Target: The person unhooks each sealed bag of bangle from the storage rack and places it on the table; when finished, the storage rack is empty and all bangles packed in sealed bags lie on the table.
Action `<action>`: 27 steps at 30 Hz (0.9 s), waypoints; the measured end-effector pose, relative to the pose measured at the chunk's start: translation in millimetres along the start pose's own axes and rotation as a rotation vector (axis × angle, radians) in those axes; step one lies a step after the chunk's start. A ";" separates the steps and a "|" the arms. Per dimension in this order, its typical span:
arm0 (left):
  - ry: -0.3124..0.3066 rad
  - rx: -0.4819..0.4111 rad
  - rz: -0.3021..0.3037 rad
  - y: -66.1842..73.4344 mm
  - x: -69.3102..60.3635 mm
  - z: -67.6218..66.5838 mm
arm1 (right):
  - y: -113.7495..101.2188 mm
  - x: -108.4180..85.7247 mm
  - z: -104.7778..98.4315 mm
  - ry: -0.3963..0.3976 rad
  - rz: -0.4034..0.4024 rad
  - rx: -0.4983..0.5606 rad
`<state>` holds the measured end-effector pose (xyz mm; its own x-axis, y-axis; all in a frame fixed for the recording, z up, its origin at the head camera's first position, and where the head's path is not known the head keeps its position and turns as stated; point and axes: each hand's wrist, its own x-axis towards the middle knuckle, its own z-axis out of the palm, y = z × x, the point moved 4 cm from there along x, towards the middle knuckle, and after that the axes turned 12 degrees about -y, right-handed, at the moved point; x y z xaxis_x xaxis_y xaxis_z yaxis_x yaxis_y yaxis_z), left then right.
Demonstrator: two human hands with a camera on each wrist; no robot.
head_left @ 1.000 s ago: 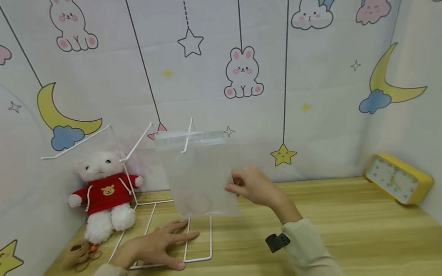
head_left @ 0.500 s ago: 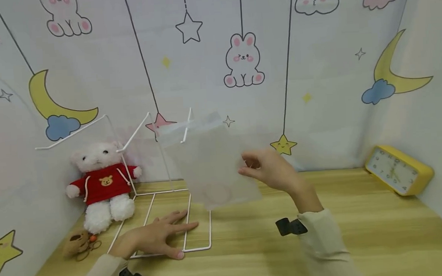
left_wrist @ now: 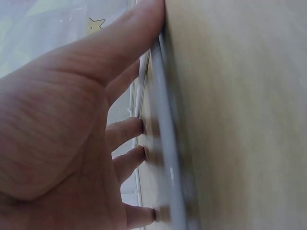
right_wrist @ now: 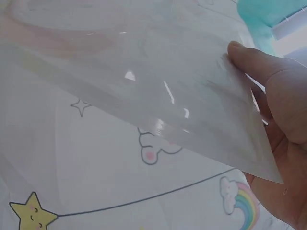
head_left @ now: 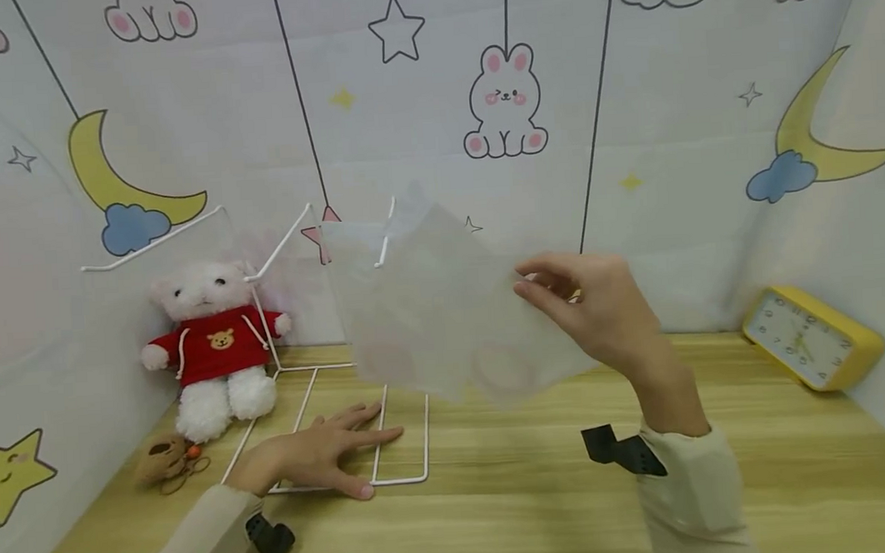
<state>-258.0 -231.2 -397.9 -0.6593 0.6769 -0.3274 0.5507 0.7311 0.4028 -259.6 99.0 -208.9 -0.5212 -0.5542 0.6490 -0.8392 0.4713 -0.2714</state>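
Observation:
A white wire rack [head_left: 402,481] stands on the table with prongs at its top. My left hand [head_left: 324,451] lies spread on its base; in the left wrist view the thumb and fingertips of my left hand [left_wrist: 72,115] rest beside and on the white rods [left_wrist: 168,143]. Translucent plastic bags [head_left: 444,310] overlap around the right-hand prong, with two faint round marks low on them. Between thumb and fingers, my right hand [head_left: 602,310] pinches the right edge of one bag. The right wrist view shows my right hand [right_wrist: 278,96] on that wrinkled bag [right_wrist: 192,96].
Behind the rack at the left sits a white plush bear [head_left: 217,347] in a red top. A small brown plush item [head_left: 163,461] lies in front of it. At the right stands a yellow alarm clock [head_left: 814,336]. A patterned cloth [head_left: 658,240] hangs behind the table.
My right hand has moved right and somewhat up, drawing the pinched bag rightward; it has fanned apart from another bag by the prong. My left hand has stayed on the base.

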 end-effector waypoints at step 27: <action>-0.022 -0.036 -0.025 1.3 0.4 -0.4 | -36.5 -21.5 -45.3 0.090 -0.185 0.041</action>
<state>-257.7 -230.0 -397.1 -0.6612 0.6603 -0.3561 0.5152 0.7447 0.4242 -210.7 124.8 -180.7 -0.3429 -0.5647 0.7507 -0.9260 0.3374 -0.1692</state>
